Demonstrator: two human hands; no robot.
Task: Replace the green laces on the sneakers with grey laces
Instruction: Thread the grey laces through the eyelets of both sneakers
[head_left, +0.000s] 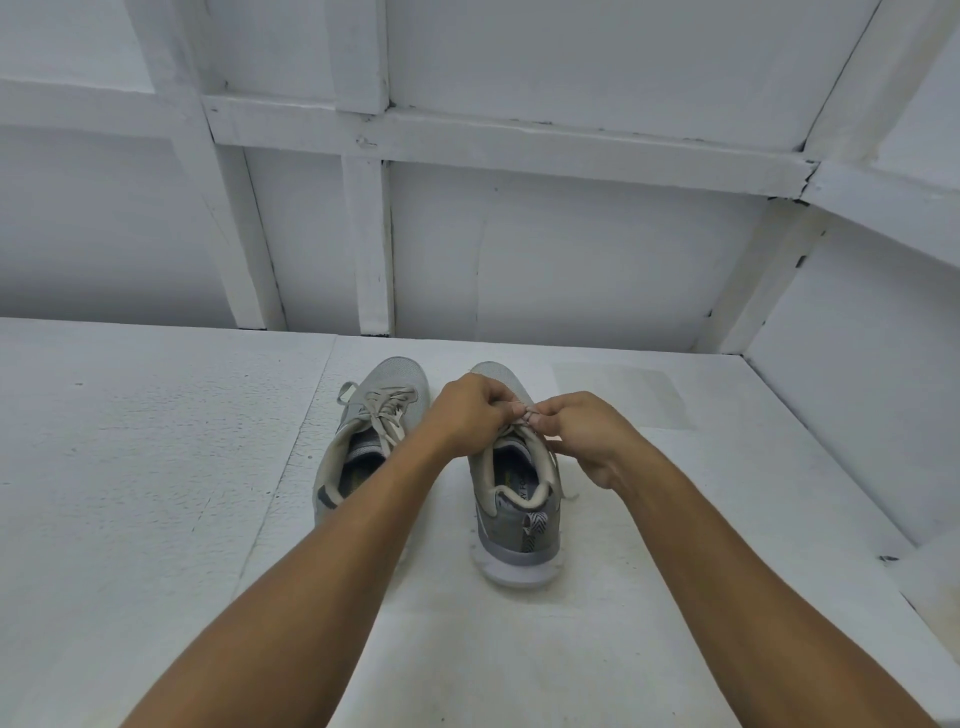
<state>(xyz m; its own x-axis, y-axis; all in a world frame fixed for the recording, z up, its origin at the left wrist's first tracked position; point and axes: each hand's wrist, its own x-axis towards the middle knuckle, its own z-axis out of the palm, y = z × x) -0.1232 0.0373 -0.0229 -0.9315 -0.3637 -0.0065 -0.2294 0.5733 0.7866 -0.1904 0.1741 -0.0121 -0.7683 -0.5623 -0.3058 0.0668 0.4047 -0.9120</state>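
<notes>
Tying lace (514, 428) on right sneaker (519, 525): left hand (467, 410), right hand (587, 431) pinch it.
Slack grip could let it slip loose.

The sneaker at centre left (395, 371) is grey, with a beige collar and pale grey laces (387, 415). My sneaker at centre right (498, 540) shows a white sole and a black-and-white zigzag heel tab (535, 525). The worktop (156, 467) is white.

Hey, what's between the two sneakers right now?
In the head view, only the wrist of the left hand crosses the gap between the left sneaker and the right sneaker; otherwise bare white surface shows.
</notes>
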